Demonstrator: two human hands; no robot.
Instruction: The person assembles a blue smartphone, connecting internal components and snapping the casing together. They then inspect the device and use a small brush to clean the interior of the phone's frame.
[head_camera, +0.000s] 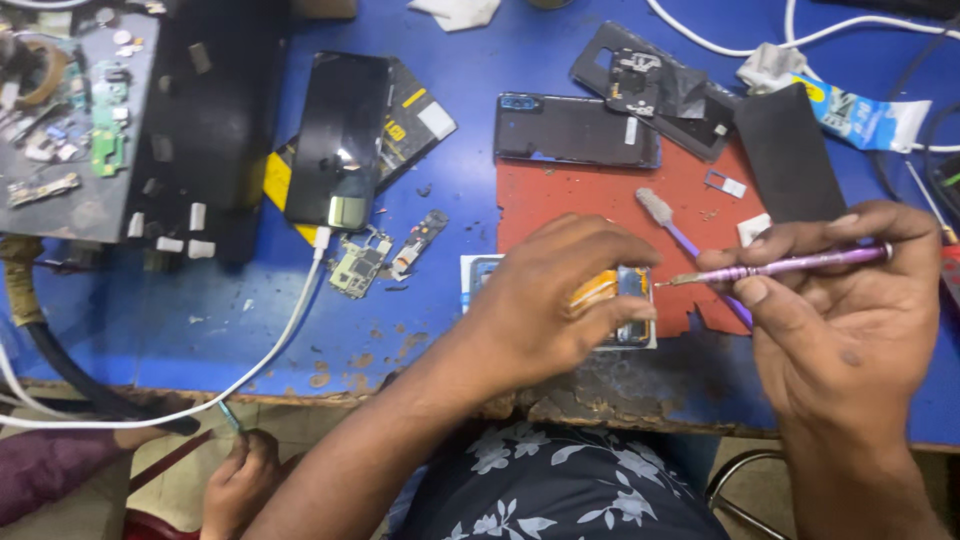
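A: The blue surface (200, 310) carries everything. What lies at the person's near edge?

B: An opened phone (630, 300), flat on the surface, partly on a torn red mat (600, 200). The left hand (560, 290) lies over it, fingers curled down and pressing it in place, so most of it is hidden.

A: How would such a thing handle?

B: Light and stiff as a slab, probably, but fragile inside, with bare parts and an orange flex strip showing. It seems best held by the outer frame edges, not the exposed middle.

A: And the right hand (850, 300)?

B: It is closed around a slim purple screwdriver (790, 265), pinched between thumb and fingers, with the tip pointing left, just beside the phone's right edge. The tool looks thin, rigid and smooth, so a grip on its shaft suits it.

A: Smaller things?

B: A toothbrush (665, 220) lies on the mat just far of the tip. Farther left sits a small circuit board (355, 268).
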